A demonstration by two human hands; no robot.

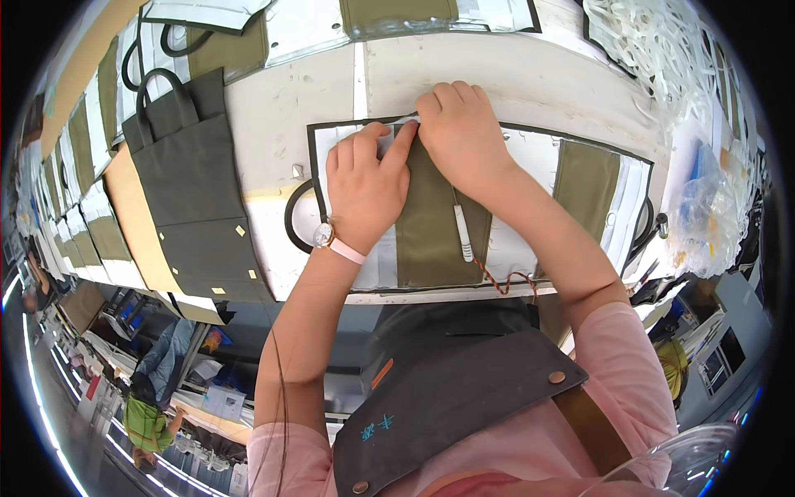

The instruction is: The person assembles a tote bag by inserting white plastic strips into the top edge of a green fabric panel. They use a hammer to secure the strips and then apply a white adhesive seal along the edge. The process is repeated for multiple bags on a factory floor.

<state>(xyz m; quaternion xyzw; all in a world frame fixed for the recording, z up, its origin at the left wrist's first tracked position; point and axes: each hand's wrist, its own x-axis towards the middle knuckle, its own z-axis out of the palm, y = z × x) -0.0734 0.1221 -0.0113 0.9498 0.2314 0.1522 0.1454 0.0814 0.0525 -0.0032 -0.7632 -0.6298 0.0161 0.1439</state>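
In front of me lies a flat bag panel (443, 228) in white and olive with black edging; black loop handles stick out at both short ends. My left hand (371, 178) rests on its far left part, fingers bent and apart, the thumb stretched toward the far edge. Close beside it, the fingers of my right hand (465, 137) are curled closed at the black edging; the fingertips are partly hidden. A slim white-handled tool (462, 232) with a twisted orange-and-black cord (501, 286) lies across the panel below my right hand.
A dark grey bag (195, 190) with handles lies to the left on the pale table (277, 95). More olive-and-white panels (397, 16) lie along the far side. White strips (654, 50) and clear plastic (704, 219) are heaped at right. A person in green (147, 427) is at lower left.
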